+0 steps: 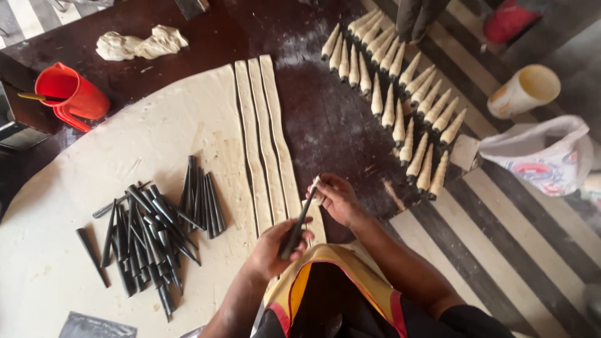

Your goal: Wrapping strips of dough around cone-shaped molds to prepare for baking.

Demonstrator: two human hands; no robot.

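The left hand (272, 249) is gripping a stiff black cone mould (299, 220) by its wide end while right hand (337, 199) fingers are seemingly pinching soft dough strip (289, 168) (tearable) at its tip.

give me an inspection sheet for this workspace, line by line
surface: dark wooden table dusted with flour, a wide sheet of rolled dough over its left part
job's things: dough strips cut along the sheet's edge; pile of black cone moulds on the sheet; rows of wrapped cones on the right
clutter: dough lump, red jug, white plastic bag, cream cup
hands: left hand grips one black mould; right hand pinches a strip end at the mould's tip
cables: nothing seen
surroundings: striped floor; another person's legs at the top edge
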